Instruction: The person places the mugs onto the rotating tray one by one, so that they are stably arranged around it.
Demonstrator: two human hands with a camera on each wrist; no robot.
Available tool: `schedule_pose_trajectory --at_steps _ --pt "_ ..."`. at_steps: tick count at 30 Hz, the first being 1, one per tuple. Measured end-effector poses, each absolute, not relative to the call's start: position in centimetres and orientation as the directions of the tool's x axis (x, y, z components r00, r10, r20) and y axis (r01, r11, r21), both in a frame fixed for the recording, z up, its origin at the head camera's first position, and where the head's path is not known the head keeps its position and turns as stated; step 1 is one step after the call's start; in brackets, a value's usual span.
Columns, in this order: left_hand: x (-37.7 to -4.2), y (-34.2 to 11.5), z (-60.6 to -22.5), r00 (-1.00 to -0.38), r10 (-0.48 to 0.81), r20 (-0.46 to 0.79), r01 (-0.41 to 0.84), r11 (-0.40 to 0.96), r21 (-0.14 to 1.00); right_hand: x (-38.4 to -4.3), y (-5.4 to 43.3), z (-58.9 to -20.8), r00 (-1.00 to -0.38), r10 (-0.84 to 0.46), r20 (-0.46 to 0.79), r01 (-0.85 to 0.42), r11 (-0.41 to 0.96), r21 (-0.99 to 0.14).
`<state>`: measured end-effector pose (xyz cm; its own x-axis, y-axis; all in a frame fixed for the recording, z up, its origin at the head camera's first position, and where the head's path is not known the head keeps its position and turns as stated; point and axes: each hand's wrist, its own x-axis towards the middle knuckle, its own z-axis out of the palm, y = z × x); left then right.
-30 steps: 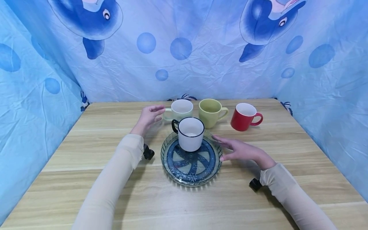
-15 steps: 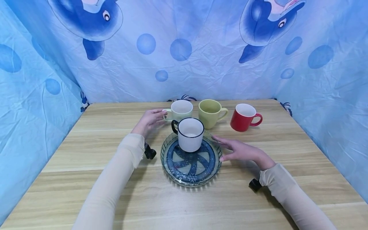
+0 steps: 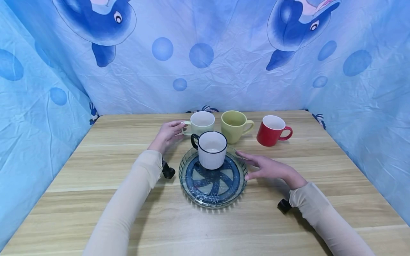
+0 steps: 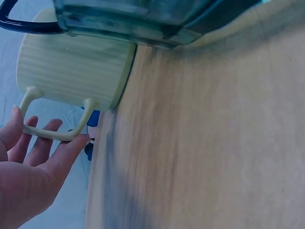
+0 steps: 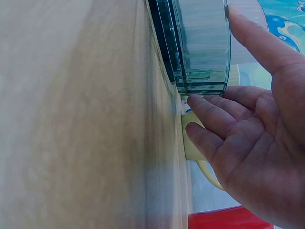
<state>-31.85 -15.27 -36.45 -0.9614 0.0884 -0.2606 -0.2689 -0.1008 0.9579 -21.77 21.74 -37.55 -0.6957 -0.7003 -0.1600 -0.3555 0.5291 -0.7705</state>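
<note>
My left hand [image 3: 168, 133] is at the handle of a pale green mug [image 3: 203, 121] at the back of the table. In the left wrist view the handle lies between the thumb and fingers, which hold it lightly. The mug stands upright. In front of it, a white ribbed mug [image 3: 213, 151] with a black rim and handle stands in a round blue-green glass dish [image 3: 214, 204]. My right hand [image 3: 267, 167] touches the dish's right side with extended fingers and thumb, as the right wrist view [image 5: 202, 71] of the dish also shows.
A yellow-green mug [image 3: 234, 128] stands right of the pale green one, its handle pointing right. Farther right is a red mug [image 3: 270, 133]. A blue curtain [image 3: 205, 92] rises behind the wooden table [image 3: 96, 153].
My left hand has moved slightly right and down onto the pale green mug's handle. The right hand, the dish and the mugs have stayed in place.
</note>
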Motion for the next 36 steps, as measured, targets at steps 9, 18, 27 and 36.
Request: schedule_pose_trajectory --at_steps 9,18,27,36 --pt "-31.5 -15.7 -37.3 -0.985 0.101 -0.142 -0.151 -0.095 0.984 -21.8 21.8 -37.7 -0.698 -0.699 -0.16 -0.359 0.533 -0.766" --pt "-32.0 -15.1 -37.4 -0.978 0.073 -0.195 -0.202 -0.091 0.975 -21.8 21.8 -37.7 -0.694 -0.703 -0.152 -0.366 0.527 -0.767" --pt "-31.6 -15.3 -37.4 -0.969 0.129 -0.212 -0.225 -0.096 0.97 -21.8 21.8 -37.9 -0.703 -0.696 -0.146 -0.371 0.534 -0.76" --pt "-31.8 -15.4 -37.6 -0.97 0.121 -0.211 -0.225 -0.116 0.967 -21.7 21.7 -37.9 -0.699 -0.697 -0.161 -0.358 0.536 -0.765"
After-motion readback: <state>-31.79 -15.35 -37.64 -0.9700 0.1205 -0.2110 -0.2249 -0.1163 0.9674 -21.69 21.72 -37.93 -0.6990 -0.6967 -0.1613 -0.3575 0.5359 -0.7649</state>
